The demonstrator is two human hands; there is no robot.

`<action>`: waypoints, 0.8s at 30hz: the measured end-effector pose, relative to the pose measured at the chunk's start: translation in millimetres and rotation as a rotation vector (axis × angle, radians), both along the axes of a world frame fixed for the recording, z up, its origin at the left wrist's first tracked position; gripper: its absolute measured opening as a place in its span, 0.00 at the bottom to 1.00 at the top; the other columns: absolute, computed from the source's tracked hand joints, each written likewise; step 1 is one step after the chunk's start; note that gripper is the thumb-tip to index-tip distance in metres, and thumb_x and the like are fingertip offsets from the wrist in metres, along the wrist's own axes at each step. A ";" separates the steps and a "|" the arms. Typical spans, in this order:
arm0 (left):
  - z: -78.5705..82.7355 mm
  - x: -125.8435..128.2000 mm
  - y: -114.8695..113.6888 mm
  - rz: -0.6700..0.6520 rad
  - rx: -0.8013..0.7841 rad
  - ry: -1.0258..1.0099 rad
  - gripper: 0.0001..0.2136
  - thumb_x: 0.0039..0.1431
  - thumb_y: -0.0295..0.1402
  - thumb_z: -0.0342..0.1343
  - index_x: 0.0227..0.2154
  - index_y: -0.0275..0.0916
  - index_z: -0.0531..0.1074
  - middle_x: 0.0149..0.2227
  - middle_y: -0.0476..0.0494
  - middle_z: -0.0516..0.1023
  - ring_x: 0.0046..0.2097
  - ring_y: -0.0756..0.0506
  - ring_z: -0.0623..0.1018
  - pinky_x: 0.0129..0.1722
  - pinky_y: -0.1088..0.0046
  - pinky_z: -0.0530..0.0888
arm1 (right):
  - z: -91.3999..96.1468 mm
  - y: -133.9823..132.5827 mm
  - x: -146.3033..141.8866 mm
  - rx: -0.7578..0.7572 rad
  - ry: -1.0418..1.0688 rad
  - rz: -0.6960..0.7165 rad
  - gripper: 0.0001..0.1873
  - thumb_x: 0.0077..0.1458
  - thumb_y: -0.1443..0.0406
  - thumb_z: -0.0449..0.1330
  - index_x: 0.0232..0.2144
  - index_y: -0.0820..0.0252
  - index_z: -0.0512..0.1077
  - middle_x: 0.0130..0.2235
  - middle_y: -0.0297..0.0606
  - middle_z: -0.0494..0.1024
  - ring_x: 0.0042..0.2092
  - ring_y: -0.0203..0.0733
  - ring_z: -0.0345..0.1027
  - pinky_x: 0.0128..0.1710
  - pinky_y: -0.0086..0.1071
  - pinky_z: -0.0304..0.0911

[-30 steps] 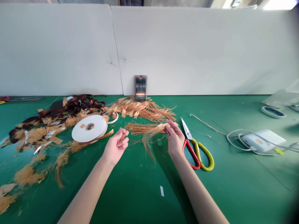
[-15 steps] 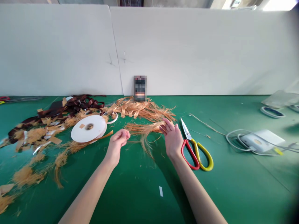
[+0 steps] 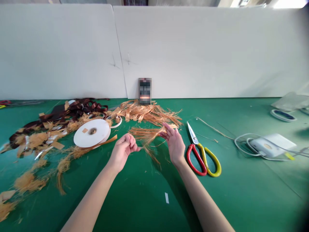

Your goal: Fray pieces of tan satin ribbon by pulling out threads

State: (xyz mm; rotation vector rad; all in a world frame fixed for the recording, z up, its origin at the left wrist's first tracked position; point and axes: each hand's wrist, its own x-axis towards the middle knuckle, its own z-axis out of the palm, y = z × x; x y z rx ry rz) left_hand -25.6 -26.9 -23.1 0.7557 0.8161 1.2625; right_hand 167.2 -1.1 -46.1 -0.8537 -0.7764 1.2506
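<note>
My right hand (image 3: 175,145) holds a small tuft of tan hair-like strands (image 3: 152,137) between thumb and fingers, beside its pale flat end (image 3: 171,126). Those strands hang down and to the left. My left hand (image 3: 123,150) is closed, thumb and fingers pinched at the strands' left side; what lies inside its fingers is mostly hidden. Just beyond both hands lies a flat bundle of orange-brown fringe (image 3: 142,132) on the table. To the right of my right hand rest scissors (image 3: 194,138) with one red and one yellow handle, blades pointing away.
A white reel (image 3: 83,137) lies left amid tangled tan fibres and dark brown ribbon (image 3: 89,104). More fringe (image 3: 154,114) is heaped before a pixelated phone-like object (image 3: 145,91) leaning on the white panel (image 3: 205,51). A white power bank (image 3: 272,145) with cables sits right on the green table (image 3: 135,203).
My right hand has shifted slightly left and its fingers have curled in more. The left hand has turned a little, its thumb now reaching toward the strands, which swing across between the hands.
</note>
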 end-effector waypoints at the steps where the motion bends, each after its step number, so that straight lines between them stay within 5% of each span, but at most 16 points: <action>1: -3.9 1.8 -0.6 -0.010 -0.032 0.105 0.14 0.56 0.37 0.57 0.20 0.36 0.64 0.20 0.55 0.61 0.18 0.57 0.61 0.18 0.80 0.61 | 0.7 -0.3 -0.2 0.004 0.004 0.001 0.25 0.52 0.48 0.53 0.43 0.57 0.75 0.53 0.41 0.73 0.41 0.44 0.71 0.49 0.42 0.62; 4: -13.7 6.7 -1.9 -0.015 -0.077 0.398 0.14 0.56 0.40 0.54 0.21 0.35 0.67 0.21 0.52 0.66 0.15 0.59 0.52 0.15 0.79 0.47 | 3.0 -0.5 0.2 -0.002 0.011 -0.008 0.25 0.52 0.48 0.54 0.43 0.57 0.75 0.53 0.41 0.73 0.39 0.43 0.72 0.49 0.42 0.63; 11: -3.4 6.8 -4.3 -0.111 -0.030 0.677 0.11 0.47 0.41 0.63 0.22 0.37 0.77 0.19 0.49 0.69 0.22 0.52 0.61 0.20 0.74 0.51 | 2.8 0.6 3.2 -0.039 0.011 -0.054 0.24 0.52 0.49 0.53 0.42 0.59 0.75 0.52 0.43 0.74 0.39 0.43 0.72 0.46 0.41 0.63; 16: 2.2 -0.2 -0.8 0.065 0.006 0.181 0.10 0.49 0.34 0.62 0.18 0.37 0.70 0.26 0.50 0.70 0.26 0.54 0.64 0.25 0.77 0.62 | 0.3 1.5 5.1 -0.056 0.008 -0.089 0.23 0.52 0.50 0.52 0.42 0.58 0.74 0.51 0.42 0.75 0.40 0.43 0.72 0.47 0.40 0.63; 20: 5.2 -4.1 2.6 0.077 -0.031 -0.311 0.11 0.52 0.30 0.61 0.19 0.37 0.67 0.42 0.46 0.75 0.49 0.47 0.72 0.49 0.70 0.70 | 0.7 1.3 5.2 -0.055 0.029 -0.080 0.23 0.52 0.51 0.52 0.41 0.59 0.75 0.49 0.43 0.76 0.39 0.44 0.73 0.47 0.40 0.62; 22: 8.3 -5.8 2.5 0.071 -0.119 -0.466 0.10 0.56 0.24 0.55 0.20 0.37 0.67 0.36 0.46 0.75 0.48 0.48 0.74 0.51 0.68 0.71 | 0.9 1.1 4.4 -0.049 0.030 -0.071 0.23 0.52 0.51 0.53 0.40 0.59 0.75 0.48 0.43 0.76 0.38 0.44 0.73 0.46 0.41 0.63; 24: 11.0 -7.5 1.7 0.082 -0.221 -0.559 0.12 0.59 0.18 0.49 0.22 0.37 0.65 0.25 0.51 0.69 0.36 0.53 0.76 0.41 0.77 0.75 | 1.0 0.9 3.5 -0.044 0.023 -0.066 0.23 0.52 0.51 0.53 0.41 0.59 0.75 0.48 0.42 0.76 0.37 0.44 0.73 0.46 0.41 0.63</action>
